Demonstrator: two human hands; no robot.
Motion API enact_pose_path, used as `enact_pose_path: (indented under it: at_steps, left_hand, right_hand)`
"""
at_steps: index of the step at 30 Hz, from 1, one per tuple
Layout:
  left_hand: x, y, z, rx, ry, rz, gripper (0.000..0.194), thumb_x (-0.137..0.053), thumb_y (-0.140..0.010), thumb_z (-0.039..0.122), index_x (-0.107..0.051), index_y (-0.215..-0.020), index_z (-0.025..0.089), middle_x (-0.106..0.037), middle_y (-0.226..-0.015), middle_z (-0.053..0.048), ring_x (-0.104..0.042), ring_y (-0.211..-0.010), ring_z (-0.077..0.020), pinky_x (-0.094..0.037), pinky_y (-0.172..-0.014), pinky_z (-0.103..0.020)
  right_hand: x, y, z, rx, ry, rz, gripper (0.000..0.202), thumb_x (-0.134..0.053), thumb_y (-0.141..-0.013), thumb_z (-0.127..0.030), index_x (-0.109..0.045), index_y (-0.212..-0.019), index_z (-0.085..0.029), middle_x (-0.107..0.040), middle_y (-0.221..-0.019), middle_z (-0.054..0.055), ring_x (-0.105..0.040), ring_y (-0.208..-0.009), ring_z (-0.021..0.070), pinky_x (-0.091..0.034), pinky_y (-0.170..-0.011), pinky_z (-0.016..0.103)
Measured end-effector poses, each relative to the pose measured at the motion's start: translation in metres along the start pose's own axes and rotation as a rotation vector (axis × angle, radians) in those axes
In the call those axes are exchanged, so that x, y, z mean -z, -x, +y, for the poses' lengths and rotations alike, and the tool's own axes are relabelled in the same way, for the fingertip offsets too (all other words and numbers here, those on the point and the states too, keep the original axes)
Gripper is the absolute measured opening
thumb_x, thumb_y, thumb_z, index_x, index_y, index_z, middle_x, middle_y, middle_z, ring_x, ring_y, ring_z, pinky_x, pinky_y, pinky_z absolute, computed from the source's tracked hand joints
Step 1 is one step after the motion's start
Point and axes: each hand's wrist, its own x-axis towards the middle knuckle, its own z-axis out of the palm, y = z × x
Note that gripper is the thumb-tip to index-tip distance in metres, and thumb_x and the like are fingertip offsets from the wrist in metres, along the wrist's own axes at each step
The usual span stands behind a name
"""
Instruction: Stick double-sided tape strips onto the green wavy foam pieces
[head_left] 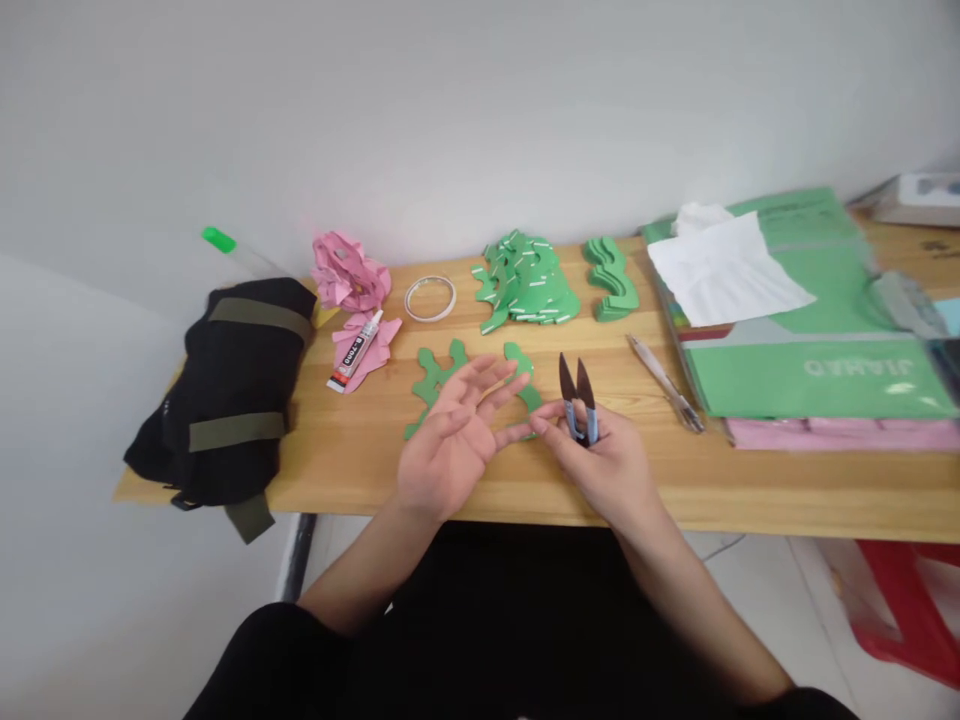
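My left hand (455, 440) is palm up with its fingers spread, above green cut-out shapes (429, 380) lying on the wooden table (345, 460). Small thread scissors (577, 395) are in my right hand (604, 460), their dark blades pointing away from me and apart. My right thumb and forefinger touch the tip of a finger of my left hand. Another green cut-out (519, 362) lies just beyond the hands, partly covered by them. Whether anything tiny sits between the touching fingertips cannot be made out.
Behind the hands are a tape ring (430, 299), a green pile with white strips (529, 280) and stacked green pieces (611, 280). Pink paper (349, 272), a glue tube (355, 352) and a black bag (240, 390) are left; a pen (664, 380) and green folder (810, 370) are right.
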Motion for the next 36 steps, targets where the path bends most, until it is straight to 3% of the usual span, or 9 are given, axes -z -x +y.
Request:
enact_pose_path:
  at_steps: [4,10,16,22,26,28,30,33,36]
  left_hand:
    - [0.001,0.003,0.003,0.052,0.026,0.009,0.057,-0.011,-0.095,0.018,-0.029,-0.148,0.015,-0.043,-0.153,-0.020,-0.049,-0.138,-0.0285,-0.056,-0.091,-0.050]
    - [0.002,0.007,0.002,-0.004,0.013,0.000,0.055,-0.014,-0.095,0.027,-0.029,-0.148,0.018,-0.040,-0.156,-0.018,-0.044,-0.141,-0.0298,-0.056,-0.092,-0.051]
    - [0.004,0.012,0.003,-0.003,0.402,0.018,0.045,-0.038,-0.087,0.031,-0.049,-0.130,0.022,-0.045,-0.152,-0.015,-0.038,-0.144,-0.0335,-0.051,-0.097,-0.054]
    - [0.000,0.016,0.003,0.036,0.690,0.042,0.037,-0.055,-0.080,0.028,-0.061,-0.115,0.020,-0.052,-0.142,-0.011,-0.032,-0.145,-0.0374,-0.047,-0.101,-0.056]
    - [-0.003,0.013,-0.001,0.121,0.734,0.127,0.027,-0.058,-0.079,0.029,-0.065,-0.104,0.021,-0.048,-0.144,-0.008,-0.036,-0.142,-0.0368,-0.053,-0.092,-0.049]
    - [-0.006,0.010,-0.005,0.199,0.682,0.232,0.018,-0.061,-0.081,0.030,-0.066,-0.095,0.021,-0.050,-0.142,-0.006,-0.044,-0.137,-0.0346,-0.055,-0.086,-0.045]
    - [-0.008,0.009,-0.010,0.187,0.500,0.307,0.014,-0.067,-0.080,0.030,-0.067,-0.089,0.020,-0.059,-0.131,-0.007,-0.053,-0.127,-0.0301,-0.055,-0.085,-0.040]
    - [-0.008,0.008,-0.016,-0.010,0.093,0.344,0.010,-0.069,-0.080,0.028,-0.069,-0.084,0.019,-0.070,-0.103,-0.006,-0.064,-0.105,-0.0215,-0.053,-0.085,-0.035]
    - [-0.006,0.010,-0.017,-0.179,-0.227,0.311,0.007,-0.066,-0.083,0.024,-0.069,-0.078,0.019,-0.071,-0.083,-0.003,-0.065,-0.086,-0.0162,-0.052,-0.079,-0.031]
  right_hand:
    - [0.004,0.001,-0.002,-0.010,0.040,-0.029,0.020,-0.066,-0.078,-0.037,-0.066,-0.072,-0.018,-0.041,-0.048,-0.008,-0.034,-0.043,0.0077,-0.028,-0.042,0.023]
    - [0.001,0.007,0.003,-0.084,-0.057,-0.040,0.030,-0.068,-0.078,-0.044,-0.070,-0.089,-0.016,-0.036,-0.044,-0.010,-0.031,-0.037,0.0077,-0.024,-0.038,0.024]
    - [-0.001,0.010,0.003,-0.047,-0.019,0.008,0.035,-0.067,-0.081,-0.043,-0.070,-0.105,-0.017,-0.036,-0.046,-0.011,-0.031,-0.039,0.0079,-0.024,-0.039,0.023]
    - [0.002,0.008,0.002,0.005,0.003,-0.036,0.022,-0.070,-0.079,-0.039,-0.067,-0.075,-0.017,-0.039,-0.048,-0.008,-0.033,-0.041,0.0074,-0.025,-0.040,0.024]
    - [0.002,0.013,0.000,0.082,0.072,-0.029,0.019,-0.067,-0.082,-0.035,-0.066,-0.074,-0.018,-0.039,-0.050,-0.007,-0.033,-0.045,0.0074,-0.025,-0.042,0.023]
    - [0.000,0.016,0.000,0.094,0.091,-0.048,0.020,-0.066,-0.084,-0.035,-0.065,-0.074,-0.018,-0.041,-0.051,-0.007,-0.034,-0.046,0.0075,-0.025,-0.042,0.023]
    - [-0.001,0.020,0.003,0.071,0.082,-0.069,0.022,-0.065,-0.084,-0.037,-0.064,-0.073,-0.018,-0.041,-0.051,-0.006,-0.033,-0.045,0.0077,-0.026,-0.041,0.023]
    - [-0.001,0.022,0.009,0.011,0.034,-0.014,0.025,-0.066,-0.084,-0.042,-0.063,-0.074,-0.019,-0.041,-0.050,-0.007,-0.034,-0.042,0.0080,-0.027,-0.040,0.024]
    - [0.002,0.021,0.011,-0.004,0.001,0.043,0.027,-0.067,-0.084,-0.045,-0.064,-0.077,-0.019,-0.041,-0.049,-0.007,-0.034,-0.041,0.0081,-0.026,-0.039,0.024]
